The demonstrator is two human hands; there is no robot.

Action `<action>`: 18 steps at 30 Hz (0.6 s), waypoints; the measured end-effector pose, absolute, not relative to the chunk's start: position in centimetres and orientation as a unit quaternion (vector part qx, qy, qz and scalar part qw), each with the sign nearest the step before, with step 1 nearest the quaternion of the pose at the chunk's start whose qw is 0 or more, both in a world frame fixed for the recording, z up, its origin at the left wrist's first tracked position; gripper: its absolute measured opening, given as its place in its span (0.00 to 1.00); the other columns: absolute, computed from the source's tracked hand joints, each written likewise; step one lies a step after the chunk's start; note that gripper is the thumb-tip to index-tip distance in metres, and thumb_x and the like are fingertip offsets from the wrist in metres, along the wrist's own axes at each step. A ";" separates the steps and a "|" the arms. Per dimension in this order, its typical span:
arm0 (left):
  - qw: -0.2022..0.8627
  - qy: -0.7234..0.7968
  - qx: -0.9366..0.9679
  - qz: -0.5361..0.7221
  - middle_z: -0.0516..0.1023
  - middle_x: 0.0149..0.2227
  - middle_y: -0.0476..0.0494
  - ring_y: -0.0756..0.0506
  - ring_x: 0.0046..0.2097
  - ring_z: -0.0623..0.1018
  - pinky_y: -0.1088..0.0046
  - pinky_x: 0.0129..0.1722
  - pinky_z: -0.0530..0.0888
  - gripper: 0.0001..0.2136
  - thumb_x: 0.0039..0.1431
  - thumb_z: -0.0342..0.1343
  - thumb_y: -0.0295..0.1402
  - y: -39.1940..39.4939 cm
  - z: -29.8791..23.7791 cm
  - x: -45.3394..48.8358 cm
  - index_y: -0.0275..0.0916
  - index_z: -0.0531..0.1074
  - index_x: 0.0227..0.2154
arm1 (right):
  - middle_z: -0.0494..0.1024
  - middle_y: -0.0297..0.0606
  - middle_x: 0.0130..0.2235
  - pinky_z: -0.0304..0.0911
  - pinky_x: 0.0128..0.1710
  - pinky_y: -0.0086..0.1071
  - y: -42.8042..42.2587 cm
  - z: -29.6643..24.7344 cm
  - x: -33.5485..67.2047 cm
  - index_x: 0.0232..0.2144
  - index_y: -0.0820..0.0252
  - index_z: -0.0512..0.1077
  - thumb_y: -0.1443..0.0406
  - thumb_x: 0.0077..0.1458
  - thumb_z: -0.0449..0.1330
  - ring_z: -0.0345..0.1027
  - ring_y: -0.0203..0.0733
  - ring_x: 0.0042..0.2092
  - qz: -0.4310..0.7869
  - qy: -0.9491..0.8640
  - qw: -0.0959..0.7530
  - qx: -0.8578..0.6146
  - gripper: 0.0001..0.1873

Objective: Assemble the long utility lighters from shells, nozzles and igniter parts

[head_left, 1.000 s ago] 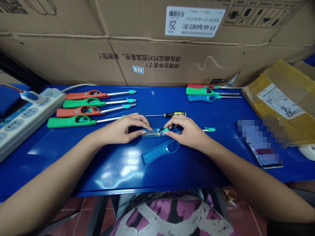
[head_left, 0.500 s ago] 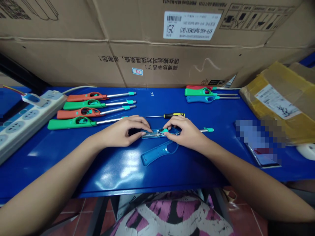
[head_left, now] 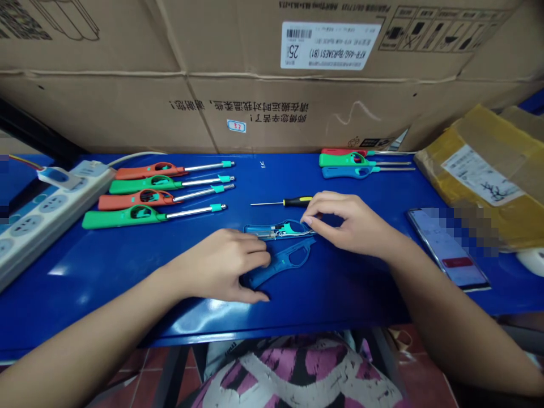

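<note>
An opened blue gas lighter half (head_left: 254, 229) lies on the blue table, its green trigger (head_left: 289, 228), wires and inner parts bare. My right hand (head_left: 346, 222) pinches it at the front end, where the metal tube begins; the hand hides the rest of that tube. Just nearer to me rests the loose blue casing half (head_left: 283, 263), with a trigger loop. My left hand (head_left: 232, 265) reaches over its left end, thumb spread away from the curled fingers. Behind my right hand's fingertips lies a screwdriver (head_left: 293, 202) with a black and yellow handle.
Several orange and green lighters (head_left: 140, 198) lie in a row at left, beside a white power strip (head_left: 46, 209). Red, green and blue lighters (head_left: 346, 171) sit at the back. A phone (head_left: 450, 249) and a yellow-taped carton (head_left: 476, 170) are at right. A large cardboard box (head_left: 255, 62) stands behind.
My left hand has left the opened lighter and come down over the loose casing half. My right hand has slid right from the trigger to the front end.
</note>
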State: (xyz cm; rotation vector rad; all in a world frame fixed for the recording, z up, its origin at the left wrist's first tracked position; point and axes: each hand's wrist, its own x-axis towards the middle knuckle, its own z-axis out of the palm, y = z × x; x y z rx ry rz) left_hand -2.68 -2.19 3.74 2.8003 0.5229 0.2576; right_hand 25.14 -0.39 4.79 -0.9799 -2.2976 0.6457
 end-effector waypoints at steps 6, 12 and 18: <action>0.247 0.214 0.939 0.109 0.80 0.35 0.43 0.47 0.35 0.79 0.73 0.35 0.74 0.10 0.68 0.52 0.34 -1.9 4.3 -3.1 0.36 0.77 0.38 | 0.80 0.37 0.40 0.67 0.43 0.34 -0.5 5.9 26.2 0.39 0.56 0.77 0.55 0.59 0.65 0.73 0.41 0.41 0.306 -0.881 0.142 -0.330 0.12; 0.420 0.395 0.783 0.233 0.80 0.27 0.47 0.50 0.26 0.79 0.77 0.27 0.76 0.11 0.64 0.60 0.39 -0.8 4.7 -3.2 0.36 0.79 0.42 | 0.80 0.37 0.50 0.70 0.49 0.38 -0.5 5.3 26.1 0.55 0.50 0.73 0.56 0.55 0.68 0.76 0.46 0.49 0.280 -0.873 0.172 -0.360 0.25; 0.532 0.434 0.683 0.249 0.79 0.23 0.48 0.49 0.23 0.78 0.75 0.25 0.78 0.19 0.61 0.62 0.43 0.3 4.3 -3.4 0.34 0.79 0.48 | 0.81 0.41 0.51 0.70 0.51 0.39 -0.6 4.1 25.0 0.59 0.54 0.71 0.60 0.61 0.63 0.76 0.48 0.49 0.190 -0.867 0.225 -0.401 0.24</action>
